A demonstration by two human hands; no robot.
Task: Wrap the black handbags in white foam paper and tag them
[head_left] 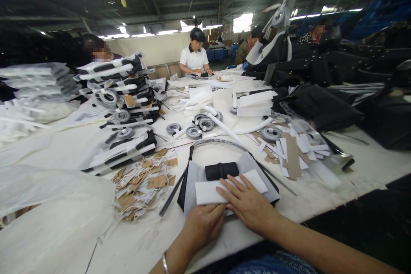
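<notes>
A black handbag (182,192) lies on the table in front of me, its front covered by grey-white tissue (192,180) and its wrapped handle (218,142) arching away from me. A small black flap piece (221,171) shows at its upper middle. Across the bag lies a white foam strip (207,192). My right hand (247,201) rests flat on the strip, fingers spread. My left hand (207,221), with a bracelet at the wrist, is at the strip's near edge, fingers curled; what they grip, if anything, is hidden.
Brown tags with strings (157,182) are heaped at the left, below stacked wrapped bags (128,107). Grey coils (205,124) and white tubes lie behind the bag. Card strips (293,156) and black bags (321,105) are at the right. A person (194,58) works across the table.
</notes>
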